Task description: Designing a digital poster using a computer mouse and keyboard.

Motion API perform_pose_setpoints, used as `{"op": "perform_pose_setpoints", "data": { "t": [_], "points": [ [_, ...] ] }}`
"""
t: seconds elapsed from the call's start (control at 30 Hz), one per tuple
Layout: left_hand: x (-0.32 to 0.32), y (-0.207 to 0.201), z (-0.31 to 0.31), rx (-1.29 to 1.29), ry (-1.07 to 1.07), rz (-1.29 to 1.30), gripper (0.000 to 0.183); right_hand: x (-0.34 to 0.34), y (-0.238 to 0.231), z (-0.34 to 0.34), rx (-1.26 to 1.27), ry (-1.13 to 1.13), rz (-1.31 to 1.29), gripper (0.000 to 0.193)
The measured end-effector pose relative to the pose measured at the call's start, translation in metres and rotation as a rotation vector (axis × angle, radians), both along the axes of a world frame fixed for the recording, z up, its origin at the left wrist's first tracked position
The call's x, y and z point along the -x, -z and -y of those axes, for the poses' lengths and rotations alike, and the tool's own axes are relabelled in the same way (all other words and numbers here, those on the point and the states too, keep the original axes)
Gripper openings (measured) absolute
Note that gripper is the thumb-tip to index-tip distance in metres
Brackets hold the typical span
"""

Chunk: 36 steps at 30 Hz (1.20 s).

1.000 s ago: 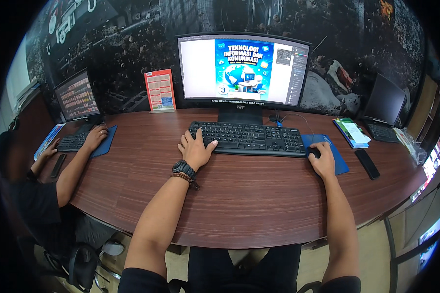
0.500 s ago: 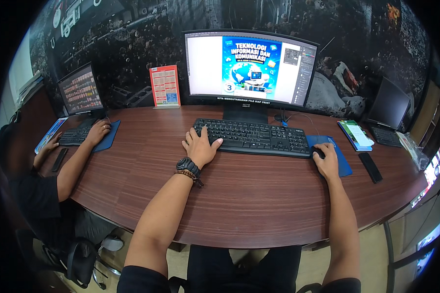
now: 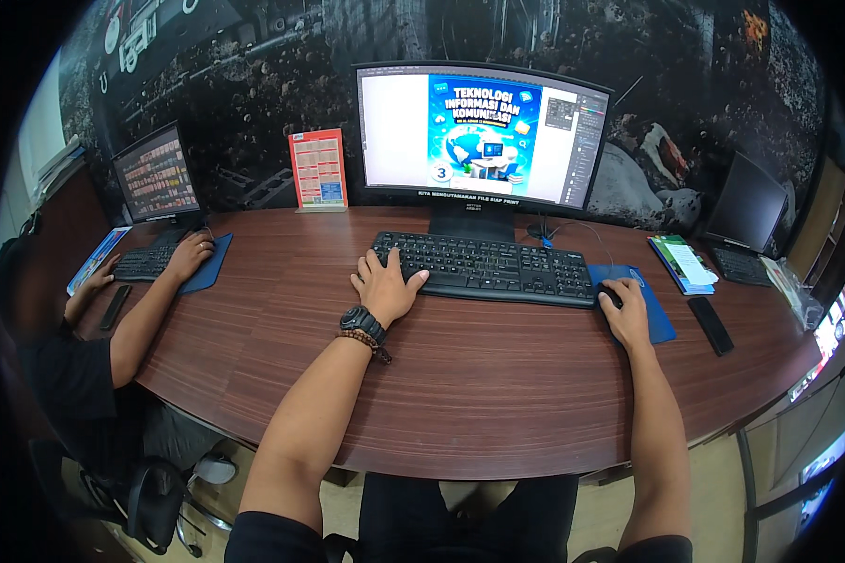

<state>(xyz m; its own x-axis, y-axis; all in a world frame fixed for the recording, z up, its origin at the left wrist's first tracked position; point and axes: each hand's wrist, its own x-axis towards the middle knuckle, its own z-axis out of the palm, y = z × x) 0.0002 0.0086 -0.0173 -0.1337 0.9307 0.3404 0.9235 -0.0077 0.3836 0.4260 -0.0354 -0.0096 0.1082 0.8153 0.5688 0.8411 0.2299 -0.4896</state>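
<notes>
The keyboard [image 3: 498,269] lies on the brown surface [image 3: 479,375]. The left hand [image 3: 387,289] is open, its fingers spread over the left end of the keyboard; whether any key is pressed cannot be told. The right hand [image 3: 631,314] is closed around a black mouse [image 3: 611,298], just right of the keyboard, on a blue mouse pad [image 3: 661,325]. A lit monitor [image 3: 394,136] stands behind the keyboard. A phone [image 3: 711,327] lies farther right of the keyboard, and a co-worker [image 3: 75,380] sits well to its left.
</notes>
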Motion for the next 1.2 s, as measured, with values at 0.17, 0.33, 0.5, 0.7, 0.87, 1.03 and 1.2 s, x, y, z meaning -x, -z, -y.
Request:
{"op": "perform_pose_setpoints", "data": {
  "t": [0.17, 0.33, 0.5, 0.7, 0.87, 1.03, 1.2],
  "points": [
    [0.0001, -0.0020, 0.0012, -0.002, -0.001, 0.003, 0.081, 0.0002, -0.0025, 0.0005, 0.014, 0.002, -0.004, 0.033],
    [0.0007, -0.0012, 0.0002, 0.002, -0.002, 0.008, 0.081, 0.0017, -0.0031, 0.0005, 0.025, 0.001, -0.012, 0.033],
    [0.0002, -0.0004, 0.0004, -0.009, 0.000, 0.015, 0.081, 0.0002, -0.0017, -0.0007, 0.021, 0.003, -0.011, 0.033],
    [0.0001, -0.0001, -0.0001, -0.014, -0.001, 0.006, 0.081, -0.0010, -0.0005, -0.0017, 0.021, 0.004, -0.001, 0.033],
    [0.0017, -0.0007, 0.0001, -0.006, -0.003, -0.005, 0.080, 0.0042, -0.0063, 0.0024, 0.035, 0.025, 0.022, 0.038],
    [-0.0020, -0.0052, 0.0019, 0.019, 0.001, 0.004, 0.080, 0.0033, -0.0070, -0.0011, 0.022, 0.109, 0.033, 0.041],
    [0.0000, -0.0052, 0.0014, 0.040, 0.001, 0.011, 0.080, 0.0023, -0.0027, -0.0019, 0.007, 0.060, 0.005, 0.037]
  ]
}}
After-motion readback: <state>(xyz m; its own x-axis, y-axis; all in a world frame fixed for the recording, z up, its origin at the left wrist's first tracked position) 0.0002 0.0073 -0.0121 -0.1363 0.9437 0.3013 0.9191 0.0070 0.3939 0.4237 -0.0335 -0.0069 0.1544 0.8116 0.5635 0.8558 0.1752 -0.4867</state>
